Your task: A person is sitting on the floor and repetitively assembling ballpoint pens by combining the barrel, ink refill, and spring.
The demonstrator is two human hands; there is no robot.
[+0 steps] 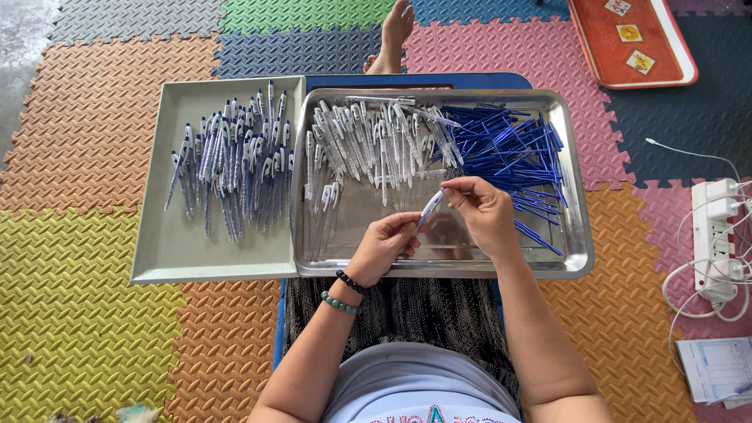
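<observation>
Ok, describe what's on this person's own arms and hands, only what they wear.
Both forearms are bare, with no sleeves reaching them. The left hand has two beaded bracelets at the wrist: a black bead bracelet nearer the hand and a teal-green bead bracelet just behind it. The right hand and its wrist carry no bracelet or watch. No rings can be made out on either hand.

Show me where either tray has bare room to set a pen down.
Grey tray: bare along its near edge and left strip, below the finished pens. Steel tray: free only at the near left corner, beside the left hand. Its far half is crowded with clear barrels and blue refills.
</observation>
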